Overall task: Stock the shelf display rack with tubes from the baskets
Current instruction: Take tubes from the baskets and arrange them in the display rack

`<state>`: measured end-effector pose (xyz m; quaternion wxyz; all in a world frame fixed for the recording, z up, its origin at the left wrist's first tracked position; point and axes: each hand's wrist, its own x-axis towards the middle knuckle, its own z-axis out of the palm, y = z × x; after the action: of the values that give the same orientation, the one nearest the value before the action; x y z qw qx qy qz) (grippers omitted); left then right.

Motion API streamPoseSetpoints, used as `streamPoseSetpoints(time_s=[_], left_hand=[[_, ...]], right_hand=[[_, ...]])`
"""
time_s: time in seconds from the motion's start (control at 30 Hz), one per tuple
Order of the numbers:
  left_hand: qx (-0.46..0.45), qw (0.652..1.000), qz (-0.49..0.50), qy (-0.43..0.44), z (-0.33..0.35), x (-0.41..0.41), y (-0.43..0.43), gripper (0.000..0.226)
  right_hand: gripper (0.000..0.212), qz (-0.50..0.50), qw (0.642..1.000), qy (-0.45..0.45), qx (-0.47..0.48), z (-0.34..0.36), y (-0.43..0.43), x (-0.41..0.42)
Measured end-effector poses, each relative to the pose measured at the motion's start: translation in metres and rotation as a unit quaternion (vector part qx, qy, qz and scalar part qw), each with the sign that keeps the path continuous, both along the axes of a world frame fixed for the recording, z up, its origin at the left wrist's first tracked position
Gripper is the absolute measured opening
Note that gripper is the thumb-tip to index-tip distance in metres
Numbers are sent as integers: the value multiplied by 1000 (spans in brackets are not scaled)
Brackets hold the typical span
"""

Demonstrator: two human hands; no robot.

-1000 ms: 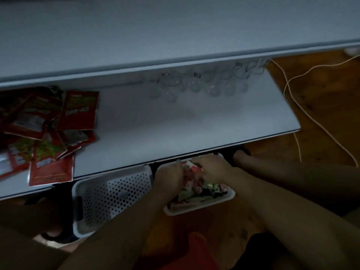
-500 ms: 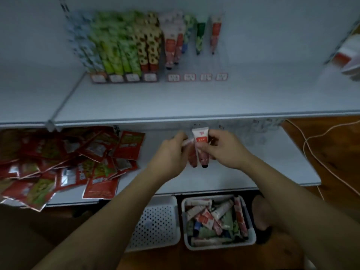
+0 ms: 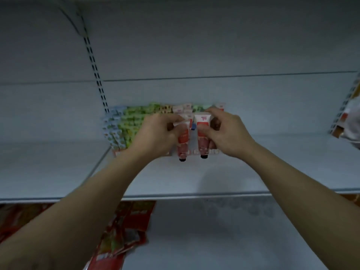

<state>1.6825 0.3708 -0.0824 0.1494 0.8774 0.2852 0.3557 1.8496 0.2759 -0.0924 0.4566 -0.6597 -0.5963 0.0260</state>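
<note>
My left hand (image 3: 155, 133) pinches a red and white tube (image 3: 183, 141) by its flat top, black cap hanging down. My right hand (image 3: 226, 131) holds a second red and white tube (image 3: 203, 135) the same way, a short gap to the right of the first. Both tubes hang just in front of the display rack (image 3: 136, 121) at the back of the white shelf (image 3: 194, 178). The rack carries rows of hanging tubes: blue at the left, then green, spotted and pink ones. My hands hide the rack's middle and right rows. No basket is in view.
Red snack packets (image 3: 124, 236) lie piled on the lower shelf at the left. A slotted upright (image 3: 95, 75) runs up the back panel left of the rack. Some packaged goods (image 3: 350, 121) show at the right edge.
Both hands rose from the basket on the floor to the rack on the upper shelf. The tubes, held together half a second ago, are now apart, one in each hand. The view tilted up.
</note>
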Motion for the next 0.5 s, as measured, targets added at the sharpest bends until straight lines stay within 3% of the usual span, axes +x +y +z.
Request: streamPoseSetpoints(time_s=[0.3, 0.4, 0.5], left_hand=[[32, 999, 13, 27, 34, 42, 42, 16], [36, 998, 31, 51, 23, 51, 53, 13], [158, 983, 51, 82, 4, 55, 64, 10]], right_hand=[[9, -44, 995, -7, 90, 0, 65, 47], [9, -56, 996, 12, 70, -15, 91, 55], [17, -47, 996, 40, 59, -30, 114, 57]])
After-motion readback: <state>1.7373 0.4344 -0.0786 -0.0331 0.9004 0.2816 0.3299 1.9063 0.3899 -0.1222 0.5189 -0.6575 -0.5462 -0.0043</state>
